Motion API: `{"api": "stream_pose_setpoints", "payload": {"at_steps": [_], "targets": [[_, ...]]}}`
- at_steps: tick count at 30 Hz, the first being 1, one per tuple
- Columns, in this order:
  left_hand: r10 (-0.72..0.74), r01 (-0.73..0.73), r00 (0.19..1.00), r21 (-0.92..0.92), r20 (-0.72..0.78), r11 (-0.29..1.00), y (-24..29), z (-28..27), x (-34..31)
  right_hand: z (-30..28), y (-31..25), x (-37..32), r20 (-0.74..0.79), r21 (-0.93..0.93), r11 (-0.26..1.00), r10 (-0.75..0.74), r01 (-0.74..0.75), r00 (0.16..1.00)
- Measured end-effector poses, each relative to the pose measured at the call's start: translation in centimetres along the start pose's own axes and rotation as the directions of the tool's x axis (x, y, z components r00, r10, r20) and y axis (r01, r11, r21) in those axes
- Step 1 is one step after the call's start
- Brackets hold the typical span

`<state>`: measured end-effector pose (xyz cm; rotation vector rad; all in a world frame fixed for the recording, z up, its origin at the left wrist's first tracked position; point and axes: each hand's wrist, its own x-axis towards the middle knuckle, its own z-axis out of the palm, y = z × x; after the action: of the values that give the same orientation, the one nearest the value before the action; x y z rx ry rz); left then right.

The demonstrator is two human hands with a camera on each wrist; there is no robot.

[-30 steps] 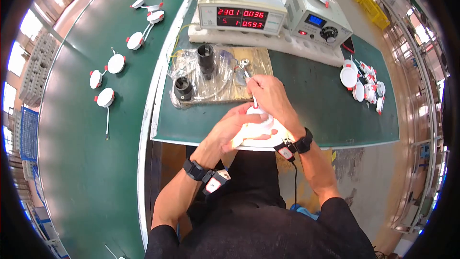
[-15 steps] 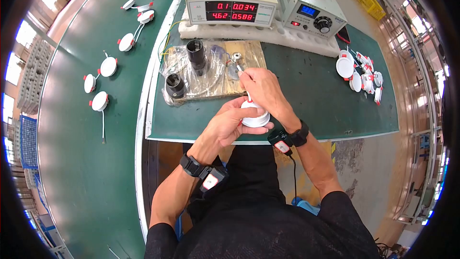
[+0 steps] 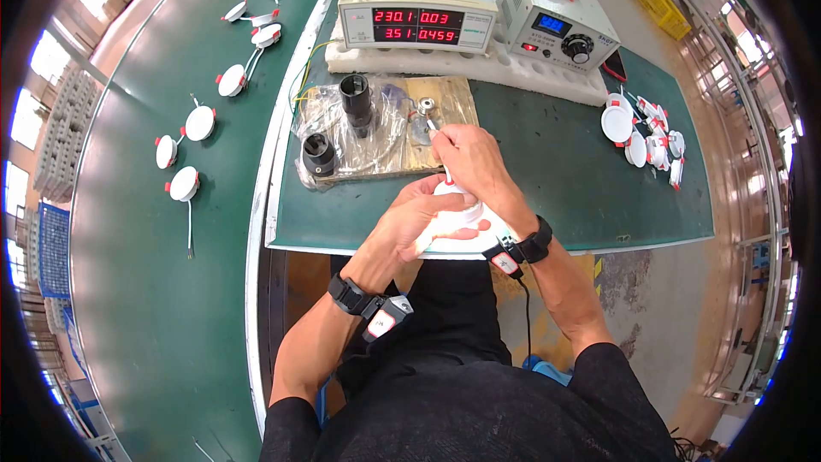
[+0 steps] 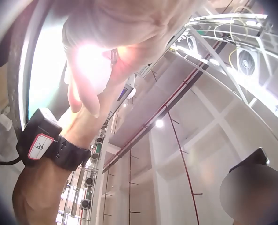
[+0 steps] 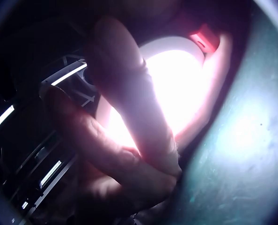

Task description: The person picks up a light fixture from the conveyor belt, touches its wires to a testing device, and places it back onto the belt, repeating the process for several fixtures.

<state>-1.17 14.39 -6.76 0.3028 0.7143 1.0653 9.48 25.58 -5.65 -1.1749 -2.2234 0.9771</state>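
Note:
My left hand [image 3: 412,216] grips a round white downlight [image 5: 174,82] by its rim, low over the front edge of the green table. The lamp is lit and glares white in both wrist views; a red clip [image 5: 205,40] shows at its edge. My right hand [image 3: 475,159] pinches the lamp's white cable [image 3: 433,127], whose end points at a metal contact [image 3: 426,106] on the wooden board. Part of the cable and the lamp's back are hidden by the right hand.
Two black sockets [image 3: 356,96] stand on the plastic-wrapped board [image 3: 460,94]. Behind are a meter with red digits [image 3: 417,24] and a grey power unit [image 3: 560,30]. Several downlights are piled on the right [image 3: 616,123]; others lie on the left table [image 3: 183,183].
The lamp was lit, went dark half a second ago, and is lit again now. The meter's red readings have changed. Both hands keep nearly the same place and hold.

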Motion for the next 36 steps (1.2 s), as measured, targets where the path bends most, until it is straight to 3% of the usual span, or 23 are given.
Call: {"api": "stream_pose_setpoints", "payload": {"at_steps": [24, 36], "targets": [[-0.044, 0.043, 0.999, -0.062, 0.000, 0.997, 0.69, 0.67, -0.40, 0.44, 0.48, 0.04, -0.031, -0.021, 0.999, -0.050, 0.049, 0.998], [-0.046, 0.046, 0.999, -0.051, 0.003, 0.998, 0.99, 0.93, -1.00, 0.15, 0.11, -0.01, -0.005, -0.016, 1.000, 0.009, -0.009, 1.000]]}}
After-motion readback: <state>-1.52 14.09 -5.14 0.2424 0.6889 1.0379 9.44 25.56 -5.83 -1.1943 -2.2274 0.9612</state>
